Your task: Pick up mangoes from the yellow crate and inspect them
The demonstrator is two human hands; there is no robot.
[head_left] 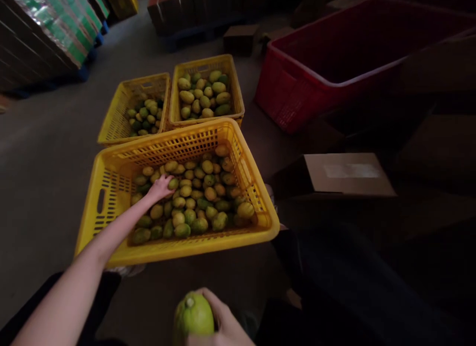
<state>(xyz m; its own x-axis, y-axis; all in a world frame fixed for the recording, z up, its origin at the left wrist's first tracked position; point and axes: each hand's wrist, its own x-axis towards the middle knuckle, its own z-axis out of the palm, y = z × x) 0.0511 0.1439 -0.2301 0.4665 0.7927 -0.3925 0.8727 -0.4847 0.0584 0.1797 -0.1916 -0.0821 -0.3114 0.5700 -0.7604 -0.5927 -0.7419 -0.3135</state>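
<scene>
A large yellow plastic crate (260,207) with slotted walls stands in front of me, its bottom covered with many green and yellow papayas (186,191). My left hand (159,188) reaches over the crate's left side, its fingers closed around a papaya (173,183) on the pile. Close to me, at the bottom of the view, my right hand (219,318) grips a larger-looking, light green papaya (194,314) with its stem end up. Part of that hand is cut off by the lower edge.
Behind the near crate are two more yellow crates of papayas, one on the left (111,118) and one on the right (238,95). A big red bin (286,95) and a cardboard box (349,174) stand to the right. Wrapped stacks on blue pallets (55,24) line the back left.
</scene>
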